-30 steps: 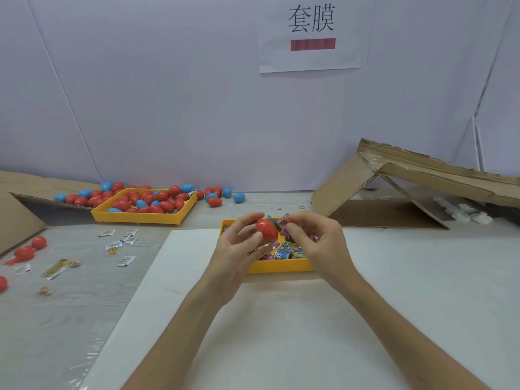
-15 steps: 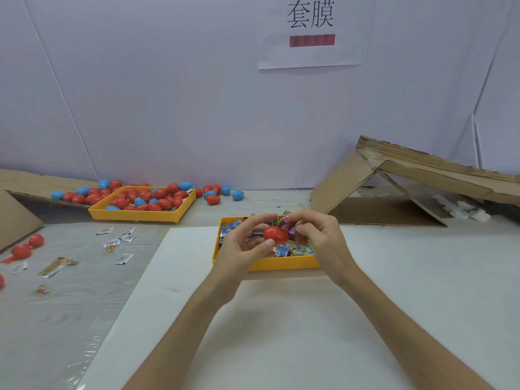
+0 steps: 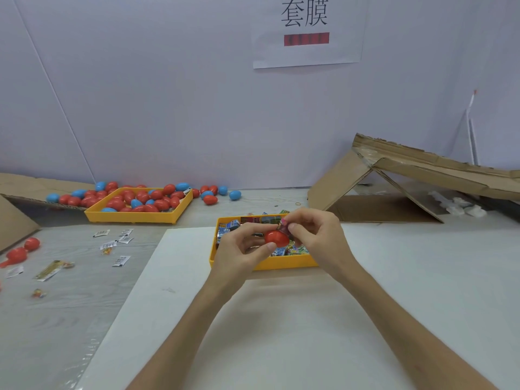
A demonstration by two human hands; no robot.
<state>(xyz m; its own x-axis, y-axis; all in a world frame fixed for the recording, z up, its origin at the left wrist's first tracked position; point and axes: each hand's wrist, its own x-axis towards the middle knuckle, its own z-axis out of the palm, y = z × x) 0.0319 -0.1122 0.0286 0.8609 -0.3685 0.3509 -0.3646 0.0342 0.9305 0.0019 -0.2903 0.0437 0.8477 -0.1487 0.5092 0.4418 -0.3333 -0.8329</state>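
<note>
I see the left hand (image 3: 239,251) holding a red egg (image 3: 277,238): the thumb presses from the near side and the curled fingers close around the far side, so only a part of the shell shows. The right hand (image 3: 315,235) is touching the egg at its upper right end, where thumb and forefinger pinch a small pink wrapper (image 3: 283,225); the other fingers are curled behind. I cannot tell how far the wrapper sits over the shell.

The egg is in the air, just above the near yellow tray (image 3: 281,265), which has many coloured packets (image 3: 228,225) inside. This tray stands at the far edge of the white mat (image 3: 281,333).

To the far left there is a second yellow tray (image 3: 135,217) full of red and blue eggs (image 3: 146,198), with more of them loose around it. Some small sachets (image 3: 121,260) lie on the table to the left. A torn cardboard box (image 3: 422,175) is at the far right, and a paper sign (image 3: 306,54) hangs on the wall.
</note>
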